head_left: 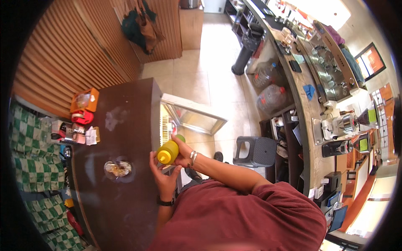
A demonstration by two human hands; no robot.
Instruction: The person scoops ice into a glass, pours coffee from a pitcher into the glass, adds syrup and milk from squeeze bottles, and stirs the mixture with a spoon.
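Observation:
My right hand (pixel 182 153), with bracelets at the wrist, is closed around a yellow plastic squeeze bottle (pixel 169 150) whose nozzle cap points up. A green rounded part (pixel 180 138) shows just beyond it; whether it is a second bottle I cannot tell. Below and left of the bottle is my left hand (pixel 166 178), with a dark wristband, its fingers and thumb spread near the cap; contact is unclear. Both hands are by the edge of a dark brown counter (pixel 135 200), beside an open glass-paned door (pixel 201 117) of a lit cabinet with a wire rack.
A clear plastic-like item with brownish contents (pixel 117 169) lies on the counter, near a red tape dispenser (pixel 82 116) and an orange box (pixel 91 100). A grey stool (pixel 257 151), large water bottles (pixel 271 98) and a worktop with coffee grinders (pixel 342 124) stand to the right.

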